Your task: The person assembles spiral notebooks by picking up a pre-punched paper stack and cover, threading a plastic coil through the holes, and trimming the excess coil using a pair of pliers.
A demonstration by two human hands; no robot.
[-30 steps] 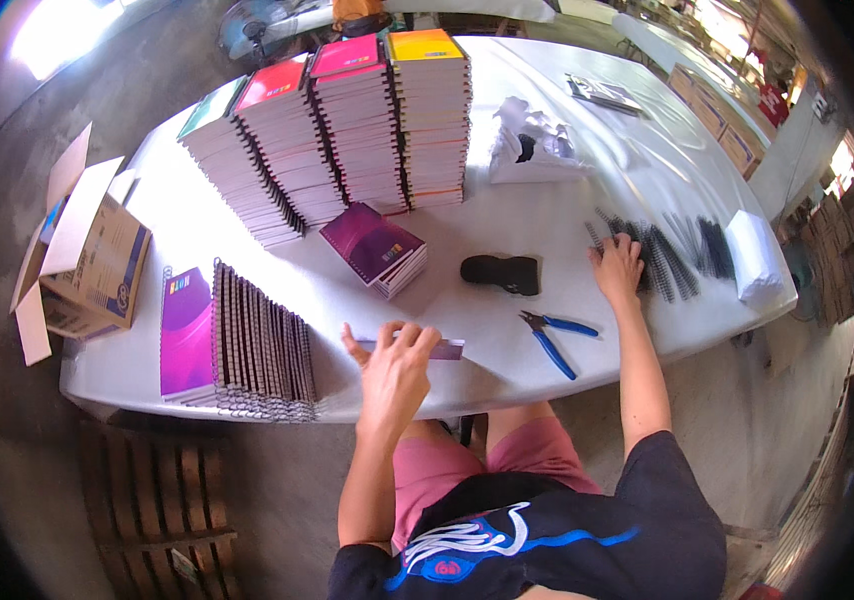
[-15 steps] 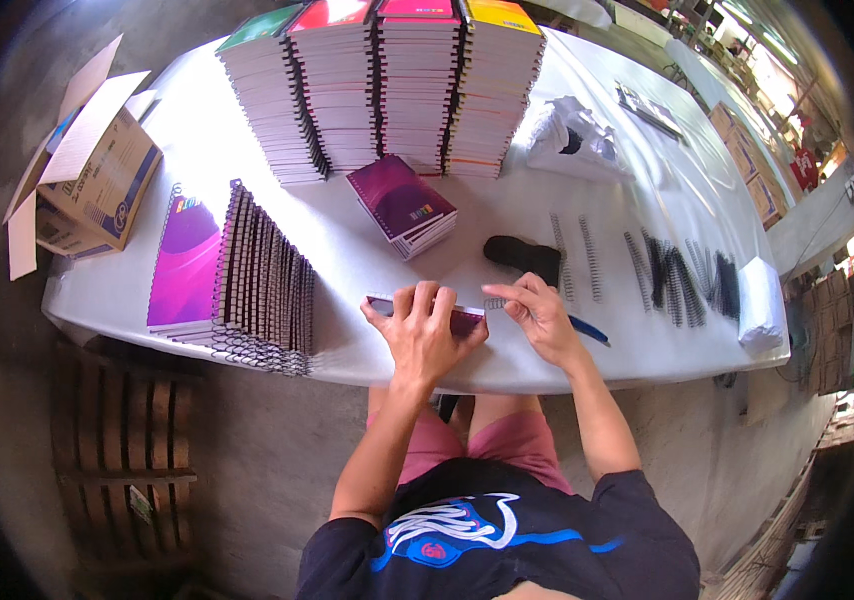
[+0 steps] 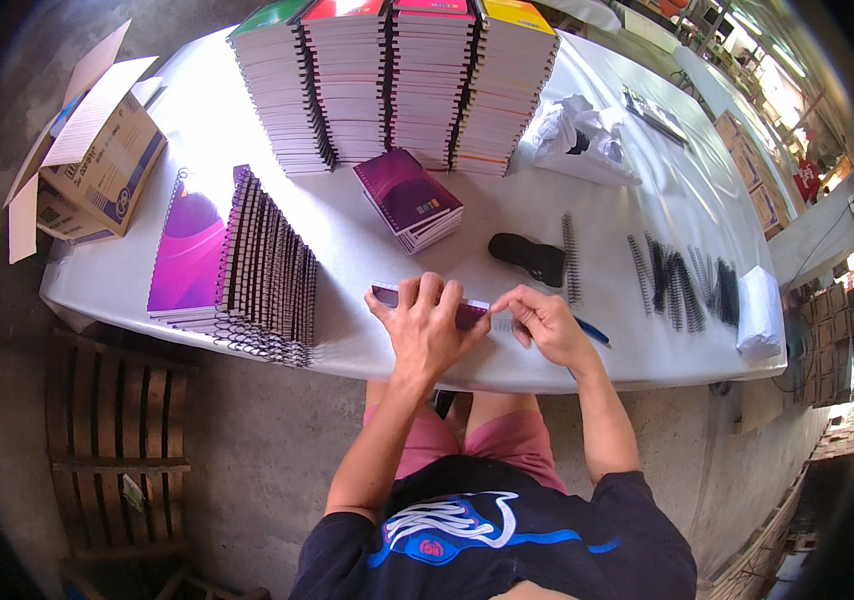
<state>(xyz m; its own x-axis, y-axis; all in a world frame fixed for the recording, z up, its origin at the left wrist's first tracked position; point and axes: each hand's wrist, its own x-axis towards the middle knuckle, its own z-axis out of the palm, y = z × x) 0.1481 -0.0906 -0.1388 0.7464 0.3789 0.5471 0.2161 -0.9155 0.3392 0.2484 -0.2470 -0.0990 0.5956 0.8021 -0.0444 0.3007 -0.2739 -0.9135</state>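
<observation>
Over a white-covered table (image 3: 647,355), a person's left hand (image 3: 425,332) is gripping a small purple-covered paper notebook (image 3: 472,316) while the right hand (image 3: 547,328) is pointing its bent index finger at the notebook's right end, a thin dark spiral coil (image 3: 504,325) showing below; whether it is pinching the coil, we cannot tell.

Hands (image 3: 427,330) (image 3: 549,328): 2 | tall notebook stacks (image 3: 355,95): 4 | open carton (image 3: 105,172): 1

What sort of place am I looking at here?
Probably a notebook-binding workshop: tall stacks of spiral-bound notebooks stand on the table, loose black binding coils lie at the right, and an open cardboard box stands at the left.
</observation>
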